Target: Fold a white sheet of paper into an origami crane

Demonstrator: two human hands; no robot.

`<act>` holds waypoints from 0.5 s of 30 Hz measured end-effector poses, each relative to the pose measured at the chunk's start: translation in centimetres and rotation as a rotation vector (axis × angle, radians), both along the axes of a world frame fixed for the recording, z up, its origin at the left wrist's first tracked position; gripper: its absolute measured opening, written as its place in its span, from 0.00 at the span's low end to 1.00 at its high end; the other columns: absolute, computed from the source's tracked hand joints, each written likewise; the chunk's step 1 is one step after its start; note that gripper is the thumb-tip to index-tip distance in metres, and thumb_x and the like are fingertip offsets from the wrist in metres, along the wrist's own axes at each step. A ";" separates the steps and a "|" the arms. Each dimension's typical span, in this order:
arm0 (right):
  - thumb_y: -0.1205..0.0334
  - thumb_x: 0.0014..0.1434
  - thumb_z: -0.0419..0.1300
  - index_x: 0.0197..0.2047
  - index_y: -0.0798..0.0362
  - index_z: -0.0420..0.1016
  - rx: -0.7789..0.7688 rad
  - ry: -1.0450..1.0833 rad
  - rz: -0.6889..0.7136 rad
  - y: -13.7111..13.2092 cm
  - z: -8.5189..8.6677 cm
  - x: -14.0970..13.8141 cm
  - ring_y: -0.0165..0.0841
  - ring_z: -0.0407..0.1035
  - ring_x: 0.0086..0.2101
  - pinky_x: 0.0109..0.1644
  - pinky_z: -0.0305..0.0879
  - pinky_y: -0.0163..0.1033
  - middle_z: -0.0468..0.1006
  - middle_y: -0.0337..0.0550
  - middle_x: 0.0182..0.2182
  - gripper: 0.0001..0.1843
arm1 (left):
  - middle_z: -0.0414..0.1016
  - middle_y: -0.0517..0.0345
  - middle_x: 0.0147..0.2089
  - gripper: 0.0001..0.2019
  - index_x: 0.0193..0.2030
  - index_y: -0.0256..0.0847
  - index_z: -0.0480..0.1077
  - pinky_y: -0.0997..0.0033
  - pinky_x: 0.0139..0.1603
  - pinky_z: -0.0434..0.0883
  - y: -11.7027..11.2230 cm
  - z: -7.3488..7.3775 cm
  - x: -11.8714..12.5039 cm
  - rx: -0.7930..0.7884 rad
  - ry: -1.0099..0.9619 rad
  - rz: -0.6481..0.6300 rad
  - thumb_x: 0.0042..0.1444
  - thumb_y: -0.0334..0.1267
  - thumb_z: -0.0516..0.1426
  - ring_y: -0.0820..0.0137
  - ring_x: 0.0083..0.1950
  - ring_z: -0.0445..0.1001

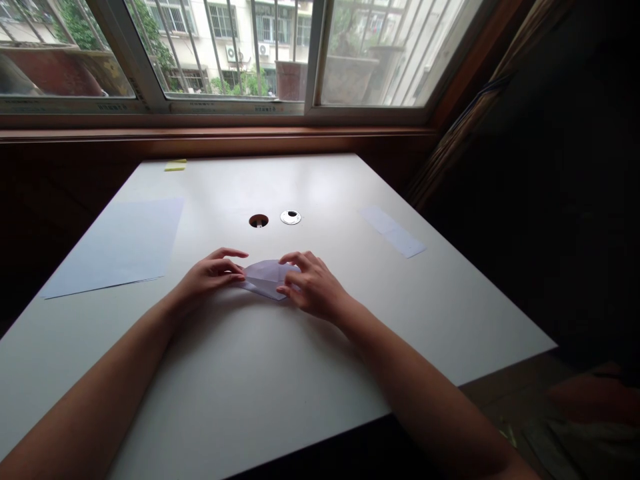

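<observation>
Between my two hands, low over the middle of the table, is a folded piece of white paper (265,277) with visible creases. My left hand (213,273) pinches its left end between thumb and fingers, with the index finger stretched out above. At the other end, my right hand (315,283) grips the paper with curled fingers, which cover its right edge. The paper's underside and its full folded shape are hidden.
Sheets of paper (120,243) lie at the left of the white table (320,373). A creased paper strip (393,230) lies on the right. Beyond my hands are a round cable hole (259,221) and its cover (291,217). Yellow sticky notes (175,165) sit near the far edge.
</observation>
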State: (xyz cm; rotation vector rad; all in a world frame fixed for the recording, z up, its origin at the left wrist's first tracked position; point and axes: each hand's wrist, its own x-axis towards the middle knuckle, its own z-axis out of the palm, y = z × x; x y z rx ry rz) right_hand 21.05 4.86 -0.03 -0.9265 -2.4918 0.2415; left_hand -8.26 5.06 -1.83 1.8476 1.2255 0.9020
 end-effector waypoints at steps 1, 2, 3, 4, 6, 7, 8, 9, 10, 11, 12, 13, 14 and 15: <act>0.55 0.64 0.62 0.34 0.51 0.77 -0.001 -0.001 0.001 0.0 0.0 0.0 0.45 0.62 0.51 0.51 0.65 0.53 0.69 0.46 0.57 0.10 | 0.68 0.49 0.62 0.14 0.34 0.43 0.80 0.56 0.53 0.77 -0.1 0.1 0.1 -0.037 -0.028 0.013 0.54 0.53 0.64 0.59 0.48 0.78; 0.55 0.64 0.62 0.34 0.51 0.78 -0.003 -0.002 0.002 0.0 0.0 0.0 0.45 0.62 0.51 0.51 0.65 0.53 0.69 0.47 0.57 0.10 | 0.67 0.49 0.63 0.15 0.34 0.43 0.79 0.56 0.53 0.78 -0.2 0.3 0.2 -0.071 -0.054 0.023 0.53 0.53 0.65 0.59 0.48 0.78; 0.55 0.63 0.62 0.34 0.51 0.78 -0.005 -0.002 0.002 0.0 0.0 0.0 0.45 0.62 0.51 0.51 0.65 0.53 0.69 0.47 0.57 0.10 | 0.66 0.49 0.64 0.15 0.33 0.42 0.79 0.56 0.53 0.78 -0.3 0.5 0.2 -0.100 -0.075 0.031 0.53 0.53 0.65 0.59 0.48 0.78; 0.55 0.63 0.63 0.34 0.51 0.78 -0.006 -0.001 0.003 0.0 0.0 0.0 0.45 0.62 0.51 0.51 0.65 0.52 0.69 0.47 0.57 0.10 | 0.65 0.49 0.65 0.15 0.33 0.42 0.79 0.57 0.52 0.78 -0.4 0.7 0.3 -0.123 -0.086 0.036 0.53 0.53 0.65 0.59 0.48 0.78; 0.55 0.63 0.63 0.33 0.51 0.77 -0.008 0.002 0.005 0.1 -0.1 0.0 0.44 0.63 0.51 0.51 0.65 0.52 0.69 0.47 0.57 0.10 | 0.64 0.50 0.66 0.15 0.34 0.43 0.79 0.59 0.51 0.78 -0.5 1.2 0.4 -0.143 -0.070 0.047 0.53 0.53 0.65 0.61 0.49 0.77; 0.55 0.63 0.63 0.33 0.52 0.77 -0.009 0.003 0.005 0.1 -0.1 0.0 0.44 0.63 0.51 0.51 0.66 0.52 0.69 0.47 0.57 0.11 | 0.63 0.51 0.66 0.14 0.35 0.43 0.80 0.61 0.49 0.78 -0.6 1.3 0.4 -0.145 -0.055 0.053 0.54 0.52 0.64 0.62 0.47 0.77; 0.55 0.63 0.63 0.33 0.52 0.77 -0.009 0.004 0.006 0.1 -0.1 0.0 0.44 0.63 0.51 0.51 0.66 0.52 0.69 0.46 0.57 0.11 | 0.63 0.51 0.66 0.14 0.35 0.43 0.80 0.64 0.46 0.78 -0.6 1.5 0.4 -0.147 -0.039 0.058 0.54 0.52 0.64 0.64 0.45 0.77; 0.55 0.63 0.63 0.33 0.52 0.77 -0.009 0.005 0.006 0.1 -0.1 0.0 0.44 0.63 0.51 0.51 0.66 0.52 0.69 0.46 0.57 0.11 | 0.63 0.51 0.66 0.14 0.35 0.43 0.80 0.66 0.43 0.78 -0.7 1.6 0.3 -0.151 -0.028 0.060 0.55 0.52 0.64 0.66 0.43 0.76; 0.55 0.63 0.63 0.33 0.52 0.77 -0.009 0.006 0.005 0.1 -0.1 0.0 0.44 0.63 0.51 0.51 0.66 0.52 0.69 0.46 0.57 0.11 | 0.64 0.51 0.66 0.14 0.35 0.43 0.80 0.67 0.41 0.78 -0.7 1.7 0.3 -0.159 -0.022 0.057 0.55 0.52 0.64 0.68 0.41 0.75; 0.55 0.63 0.63 0.33 0.52 0.77 -0.008 0.007 0.005 0.1 -0.1 0.0 0.44 0.63 0.51 0.52 0.66 0.52 0.69 0.46 0.57 0.11 | 0.64 0.51 0.65 0.14 0.34 0.42 0.79 0.69 0.39 0.77 -0.7 1.8 0.3 -0.171 -0.018 0.050 0.55 0.52 0.64 0.69 0.40 0.75; 0.55 0.63 0.63 0.32 0.52 0.77 -0.008 0.008 0.004 0.1 -0.2 0.0 0.44 0.63 0.51 0.52 0.65 0.52 0.69 0.47 0.57 0.10 | 0.65 0.51 0.64 0.14 0.34 0.42 0.79 0.69 0.38 0.77 -0.6 1.9 0.3 -0.187 -0.018 0.040 0.54 0.52 0.64 0.69 0.39 0.75; 0.55 0.63 0.63 0.32 0.51 0.77 -0.008 0.008 0.003 0.0 -0.2 0.0 0.44 0.63 0.51 0.52 0.65 0.52 0.69 0.47 0.57 0.10 | 0.65 0.51 0.63 0.14 0.34 0.42 0.79 0.70 0.37 0.77 -0.6 2.0 0.4 -0.206 -0.022 0.029 0.54 0.52 0.64 0.69 0.39 0.74; 0.55 0.62 0.64 0.33 0.51 0.77 -0.007 0.008 0.001 0.0 -0.1 0.0 0.44 0.63 0.51 0.52 0.65 0.52 0.69 0.47 0.57 0.10 | 0.66 0.50 0.63 0.15 0.34 0.42 0.79 0.69 0.37 0.77 -0.6 2.0 0.4 -0.226 -0.032 0.020 0.54 0.52 0.64 0.68 0.40 0.75; 0.55 0.62 0.64 0.33 0.51 0.77 -0.006 0.007 0.000 0.0 -0.1 0.0 0.44 0.63 0.51 0.52 0.65 0.52 0.69 0.46 0.57 0.10 | 0.66 0.49 0.63 0.15 0.34 0.42 0.79 0.69 0.37 0.77 -0.6 2.0 0.5 -0.245 -0.047 0.014 0.54 0.52 0.64 0.67 0.40 0.75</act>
